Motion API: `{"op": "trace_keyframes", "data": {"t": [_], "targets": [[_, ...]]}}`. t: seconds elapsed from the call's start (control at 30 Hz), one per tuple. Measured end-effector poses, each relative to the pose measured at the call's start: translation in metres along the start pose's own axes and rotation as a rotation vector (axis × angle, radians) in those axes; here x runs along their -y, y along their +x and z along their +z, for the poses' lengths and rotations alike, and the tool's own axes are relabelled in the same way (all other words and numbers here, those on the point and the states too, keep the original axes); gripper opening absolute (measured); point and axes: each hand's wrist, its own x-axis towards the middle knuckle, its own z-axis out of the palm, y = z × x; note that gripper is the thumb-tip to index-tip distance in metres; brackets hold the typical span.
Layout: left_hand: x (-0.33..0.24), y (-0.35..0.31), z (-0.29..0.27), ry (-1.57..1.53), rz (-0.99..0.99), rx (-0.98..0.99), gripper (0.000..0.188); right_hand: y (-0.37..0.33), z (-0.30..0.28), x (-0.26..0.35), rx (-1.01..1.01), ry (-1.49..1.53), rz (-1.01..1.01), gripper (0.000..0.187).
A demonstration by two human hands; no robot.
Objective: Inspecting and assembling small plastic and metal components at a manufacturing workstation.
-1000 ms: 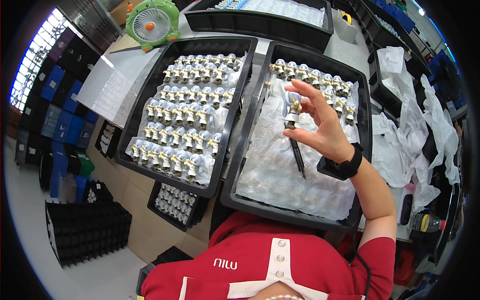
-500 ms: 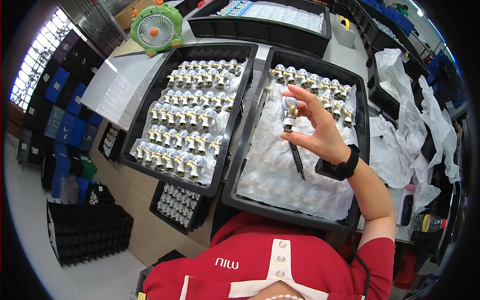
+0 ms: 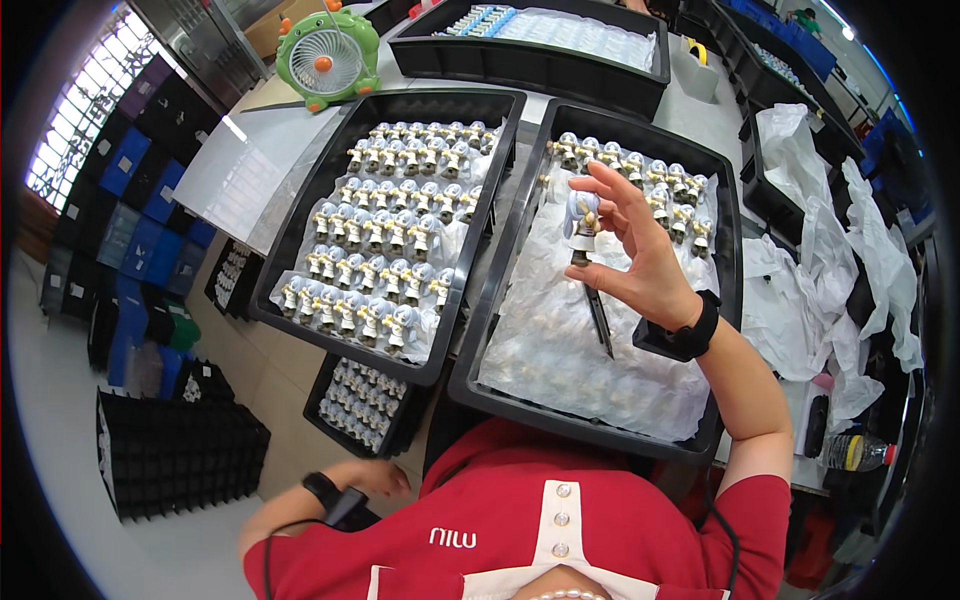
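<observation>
Between the thumb and fingertips of my right hand (image 3: 640,250) a small pale-blue-haired figurine (image 3: 583,225) stands upright, its base at my thumb. This hand is above the right black tray (image 3: 728,300), which is lined with white crinkled paper (image 3: 540,330). A slim dark tool, like tweezers (image 3: 599,322), shows below the held figurine, pointing toward me. My left hand (image 3: 378,478) is low at the left, beside my body and near a lower tray of figurines (image 3: 362,405); its fingers are too unclear to read. Several figurines (image 3: 685,190) stand at the right tray's far end.
The left black tray (image 3: 440,370) holds rows of similar figurines (image 3: 375,235). Behind stand a green fan (image 3: 325,60) and another black tray (image 3: 540,65). Loose white paper (image 3: 800,280) and a bottle (image 3: 858,453) lie at the right. Stacked crates (image 3: 130,220) line the left.
My left hand and forearm have come into view at the lower left. My right hand still holds the figurine in nearly the same place. The whole view has shifted slightly.
</observation>
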Motion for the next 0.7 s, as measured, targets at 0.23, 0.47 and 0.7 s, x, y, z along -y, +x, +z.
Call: {"op": "trace_keyframes", "data": {"t": [0.23,0.47,0.7], "targets": [[-0.178,-0.177,-0.124,0.099,0.453,0.103,0.028,0.000,-0.006,0.000,-0.052,0.004,-0.042,0.088],[-0.280,-0.178,-0.171,-0.070,0.983,-0.722,0.044,0.002,-0.001,0.005,-0.063,-0.050,-0.108,0.088],[-0.327,-0.107,-0.201,-0.318,1.180,-0.653,0.067,0.001,-0.009,-0.005,-0.148,-0.102,-0.096,0.084]]}}
